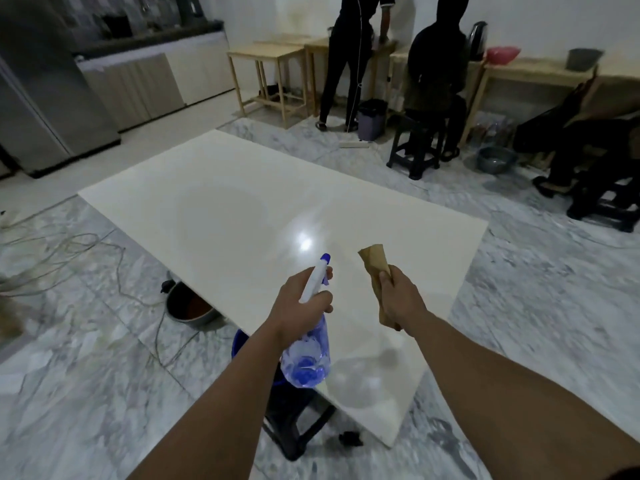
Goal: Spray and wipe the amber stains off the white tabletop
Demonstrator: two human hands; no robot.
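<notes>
A long white tabletop (242, 202) stretches away from me, with a bright light glare near its middle; no amber stain shows on it from here. My left hand (298, 306) grips a clear blue spray bottle (306, 362) by its neck, the blue nozzle pointing out over the table. My right hand (398, 299) holds a folded brown cloth (373, 259) above the near part of the tabletop, to the right of the bottle. Both hands hover over the table's near end.
A pot (188, 310) with brown contents and a blue bucket (239, 344) sit on the marble floor by the table's left edge, with loose cables (86, 251) nearby. A dark stool (294, 431) stands under the near end. Two people (433, 74) are at wooden tables at the back.
</notes>
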